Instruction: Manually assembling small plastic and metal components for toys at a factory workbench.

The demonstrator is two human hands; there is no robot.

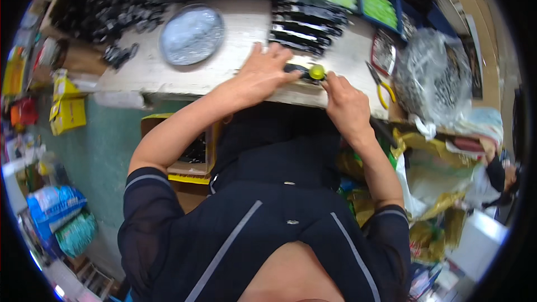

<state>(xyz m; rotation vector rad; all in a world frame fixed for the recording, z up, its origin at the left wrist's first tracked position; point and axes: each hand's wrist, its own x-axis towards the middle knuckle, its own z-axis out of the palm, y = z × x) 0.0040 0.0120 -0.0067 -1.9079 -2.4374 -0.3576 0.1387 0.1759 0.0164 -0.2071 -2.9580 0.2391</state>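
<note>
At the near edge of the worktable, a slim dark part [295,69] lies between my hands. A round yellow-green piece [316,72] sits at its right end; its kind is unclear. My left hand [264,74] is on the tabletop with its fingers spread, the thumb touching the dark part. My right hand [348,100] is closed, fingertips pinched just right of the yellow-green piece; whatever they grip is hidden. Just beyond my hands, several long glossy black pieces [302,28] lie in a row.
A round tray [192,34] of small shiny parts stands at left, before a heap of black parts [112,3]. Blue bins [378,6] line the back. Yellow-handled pliers [385,90], a red-rimmed dish [384,50] and a clear bag of metal parts [433,72] lie right.
</note>
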